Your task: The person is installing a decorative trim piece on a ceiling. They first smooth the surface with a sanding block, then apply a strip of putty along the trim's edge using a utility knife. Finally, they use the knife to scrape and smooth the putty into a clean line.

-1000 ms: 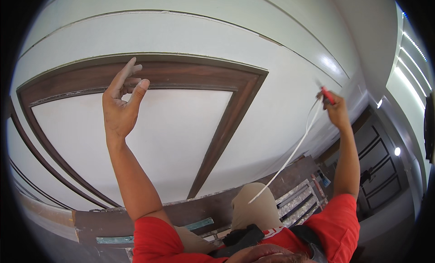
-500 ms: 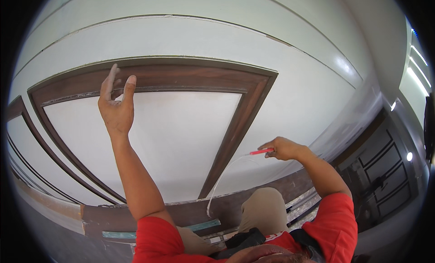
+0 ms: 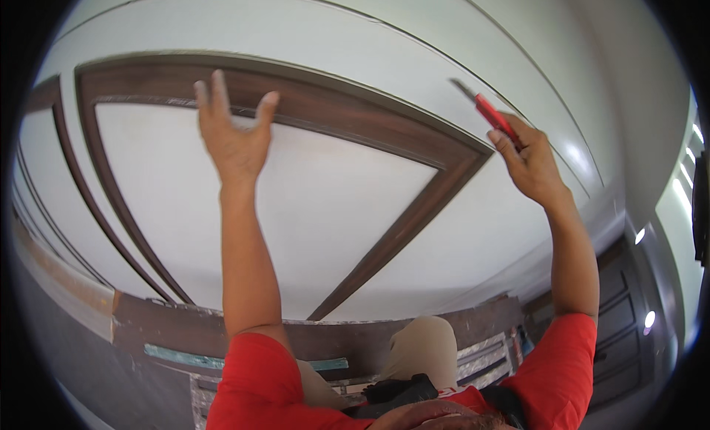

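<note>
My right hand (image 3: 534,165) is raised at the right, wrapped round a red utility knife (image 3: 489,112). Its blade points up and left, just off the upper right corner of a dark brown wooden frame (image 3: 370,113) on the white wall. I cannot tell whether the blade touches the wall. My left hand (image 3: 237,149) is held up with fingers spread and nothing in it. Its fingertips overlap the frame's top bar, and whether they touch is unclear. Inside the frame is a smooth white panel (image 3: 333,208).
Another brown frame (image 3: 65,149) is on the wall at the far left. Thin grooves run across the white wall (image 3: 333,23) above. Below, near my knee, lies a brown board (image 3: 481,311) with a teal strip (image 3: 185,356) by it. A dark door (image 3: 617,348) stands at the right.
My right hand with the knife has risen to the frame's upper right corner. The thin pale strip trailing near the blade no longer shows. My left hand has spread its fingers and shifted slightly right.
</note>
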{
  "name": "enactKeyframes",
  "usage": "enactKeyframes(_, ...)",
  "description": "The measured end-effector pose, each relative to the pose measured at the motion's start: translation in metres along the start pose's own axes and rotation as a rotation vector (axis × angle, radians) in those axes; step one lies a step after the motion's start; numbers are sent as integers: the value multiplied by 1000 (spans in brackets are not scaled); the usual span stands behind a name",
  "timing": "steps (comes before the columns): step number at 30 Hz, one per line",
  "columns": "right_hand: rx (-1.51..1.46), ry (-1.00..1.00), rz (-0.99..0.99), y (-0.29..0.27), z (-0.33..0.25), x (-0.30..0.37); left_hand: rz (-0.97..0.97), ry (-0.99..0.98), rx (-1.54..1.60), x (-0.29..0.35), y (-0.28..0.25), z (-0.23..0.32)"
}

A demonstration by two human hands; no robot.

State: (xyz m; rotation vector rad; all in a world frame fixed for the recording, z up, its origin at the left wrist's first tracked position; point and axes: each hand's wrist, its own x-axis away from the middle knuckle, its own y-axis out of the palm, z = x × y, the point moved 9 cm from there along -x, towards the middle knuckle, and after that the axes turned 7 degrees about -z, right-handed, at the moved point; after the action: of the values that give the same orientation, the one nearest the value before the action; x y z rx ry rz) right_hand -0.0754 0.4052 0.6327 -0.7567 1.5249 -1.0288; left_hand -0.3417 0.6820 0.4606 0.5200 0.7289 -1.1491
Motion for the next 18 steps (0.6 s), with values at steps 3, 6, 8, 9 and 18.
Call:
enactKeyframes(3, 103, -54, -29, -3, -70, -40, -11, -38, -76, 1, 1, -4)
enactKeyframes(6, 250, -401, 71, 8, -144, -74, -39, -28, -103, 0, 6, -8)
enactKeyframes(8, 337, -481, 130, 18, -184, -99, -62, -15, -88, -2, 9, -14)
enactKeyframes(9, 381, -516, 159, 23, -204, -111, -79, -18, -75, -2, 10, -13)
enactKeyframes(18, 543, -558, 156, 62, -317, -181, -89, -182, -20, -4, 7, -37)
